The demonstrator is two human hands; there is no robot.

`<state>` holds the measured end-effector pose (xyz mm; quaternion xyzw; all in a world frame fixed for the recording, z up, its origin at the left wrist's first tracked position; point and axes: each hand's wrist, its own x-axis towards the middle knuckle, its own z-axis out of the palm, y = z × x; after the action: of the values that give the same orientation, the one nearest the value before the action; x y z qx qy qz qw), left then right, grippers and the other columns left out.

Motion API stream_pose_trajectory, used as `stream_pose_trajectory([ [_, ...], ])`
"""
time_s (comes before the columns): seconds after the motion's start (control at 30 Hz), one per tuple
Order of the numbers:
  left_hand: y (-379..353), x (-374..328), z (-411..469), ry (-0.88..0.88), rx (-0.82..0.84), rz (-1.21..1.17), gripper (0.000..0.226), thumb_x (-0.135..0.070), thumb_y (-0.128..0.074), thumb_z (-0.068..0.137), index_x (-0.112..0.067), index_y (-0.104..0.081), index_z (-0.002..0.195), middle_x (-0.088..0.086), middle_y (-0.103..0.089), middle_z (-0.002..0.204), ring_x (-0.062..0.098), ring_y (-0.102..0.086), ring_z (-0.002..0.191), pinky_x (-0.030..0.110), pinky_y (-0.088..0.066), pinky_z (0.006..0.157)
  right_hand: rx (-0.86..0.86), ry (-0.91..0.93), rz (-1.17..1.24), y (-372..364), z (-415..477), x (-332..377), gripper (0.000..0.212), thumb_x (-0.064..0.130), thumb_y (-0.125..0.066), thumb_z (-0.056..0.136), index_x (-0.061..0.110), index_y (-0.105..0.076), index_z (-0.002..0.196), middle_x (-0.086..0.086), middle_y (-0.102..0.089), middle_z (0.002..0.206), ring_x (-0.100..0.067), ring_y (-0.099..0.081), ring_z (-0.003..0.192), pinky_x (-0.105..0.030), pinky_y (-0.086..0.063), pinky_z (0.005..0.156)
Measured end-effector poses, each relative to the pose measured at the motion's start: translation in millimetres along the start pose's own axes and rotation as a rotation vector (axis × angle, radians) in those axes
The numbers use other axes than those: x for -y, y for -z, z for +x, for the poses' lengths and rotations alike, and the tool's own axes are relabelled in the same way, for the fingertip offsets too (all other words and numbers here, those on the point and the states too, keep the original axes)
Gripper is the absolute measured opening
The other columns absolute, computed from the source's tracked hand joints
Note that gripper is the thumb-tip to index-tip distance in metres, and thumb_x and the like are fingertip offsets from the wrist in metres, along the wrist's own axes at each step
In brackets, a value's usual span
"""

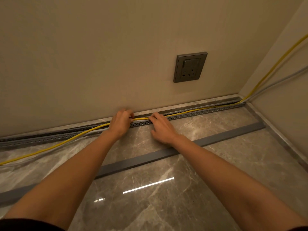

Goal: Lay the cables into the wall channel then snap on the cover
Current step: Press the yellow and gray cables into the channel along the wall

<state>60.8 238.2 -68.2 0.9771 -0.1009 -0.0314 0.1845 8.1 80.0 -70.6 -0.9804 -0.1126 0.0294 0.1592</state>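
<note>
A grey slotted wall channel (191,115) runs along the foot of the wall. A yellow cable (50,148) and a grey cable (93,132) lie inside it on the right stretch; to the left both hang out over its front edge onto the floor. My left hand (120,125) grips the yellow cable at the channel's middle. My right hand (160,128) pinches the same cable just to the right, fingertips at the channel's slots. The long grey cover strip (166,153) lies loose on the floor, passing under both forearms.
A grey wall socket (190,67) sits above the channel to the right. Both cables climb the side wall (283,67) at the right corner. The floor is polished marble tile (166,205) with a bright light reflection.
</note>
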Motion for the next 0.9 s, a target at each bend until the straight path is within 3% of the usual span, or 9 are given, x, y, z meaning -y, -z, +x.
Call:
stream_pose_trajectory([
  [0.1,5,5,1,-0.131,0.058,0.115,0.017,-0.006,-0.053,0.092,-0.002,-0.062,0.106,0.021,-0.058,0.115,0.037,-0.055,0.105,0.042,-0.045,0.086,0.021,0.027,-0.04,1,0,0,0.049,0.009,-0.051,0.088,0.005,-0.043,0.137,-0.013,-0.043,0.134,-0.029,-0.047,0.119,-0.036,-0.035,0.106],
  [0.37,12,-6,-11,-0.32,0.085,0.485,0.021,-0.01,-0.048,0.093,-0.004,-0.058,0.11,0.018,-0.057,0.114,0.034,-0.059,0.101,0.04,-0.048,0.076,0.105,-0.021,-0.096,7,9,5,0.046,0.018,-0.048,0.091,0.005,-0.049,0.135,-0.016,-0.047,0.131,-0.032,-0.049,0.12,-0.039,-0.037,0.106],
  [0.43,16,-5,-18,-0.441,0.017,0.551,0.016,-0.008,-0.071,0.078,-0.002,-0.067,0.092,0.018,-0.064,0.092,0.033,-0.065,0.079,0.034,-0.051,0.059,0.11,-0.035,-0.089,7,9,6,0.047,0.019,-0.047,0.091,0.006,-0.048,0.136,-0.016,-0.048,0.133,-0.032,-0.049,0.122,-0.038,-0.036,0.107],
  [0.5,15,-2,-23,-0.509,-0.026,0.651,0.03,-0.008,-0.092,0.042,-0.005,-0.07,0.063,0.012,-0.064,0.06,0.026,-0.062,0.046,0.024,-0.045,0.038,0.106,-0.035,-0.091,6,8,5,0.049,0.019,-0.047,0.09,0.006,-0.046,0.137,-0.017,-0.05,0.134,-0.032,-0.048,0.124,-0.038,-0.035,0.109],
  [0.6,9,4,-25,-0.54,-0.018,0.738,0.038,-0.004,-0.093,0.027,-0.007,-0.067,0.054,0.009,-0.063,0.048,0.023,-0.059,0.038,0.021,-0.046,0.036,0.104,-0.041,-0.105,3,6,5,0.049,0.019,-0.048,0.089,0.006,-0.046,0.136,-0.017,-0.051,0.133,-0.032,-0.048,0.123,-0.038,-0.034,0.108],
  [0.77,9,0,-25,-0.533,-0.022,0.797,0.026,-0.003,-0.09,0.045,-0.004,-0.069,0.061,0.013,-0.066,0.061,0.027,-0.064,0.052,0.027,-0.052,0.047,0.126,-0.072,-0.092,5,13,9,0.042,0.018,-0.05,0.089,0.004,-0.053,0.128,-0.016,-0.047,0.13,-0.033,-0.047,0.12,-0.039,-0.035,0.105],
  [0.83,9,-9,-29,-0.463,0.036,0.798,0.017,-0.003,-0.066,0.081,0.0,-0.067,0.098,0.019,-0.067,0.097,0.031,-0.066,0.087,0.035,-0.054,0.073,0.122,-0.073,-0.089,2,13,9,0.04,0.016,-0.049,0.088,0.002,-0.054,0.125,-0.017,-0.045,0.13,-0.034,-0.046,0.12,-0.039,-0.034,0.106],
  [0.9,3,-10,-26,-0.367,0.098,0.777,0.029,-0.002,-0.037,0.097,0.001,-0.051,0.122,0.019,-0.057,0.123,0.034,-0.056,0.113,0.038,-0.047,0.091,0.114,-0.07,-0.085,0,12,8,0.04,0.014,-0.05,0.088,0.001,-0.053,0.126,-0.018,-0.043,0.129,-0.035,-0.045,0.118,-0.038,-0.034,0.106],
])
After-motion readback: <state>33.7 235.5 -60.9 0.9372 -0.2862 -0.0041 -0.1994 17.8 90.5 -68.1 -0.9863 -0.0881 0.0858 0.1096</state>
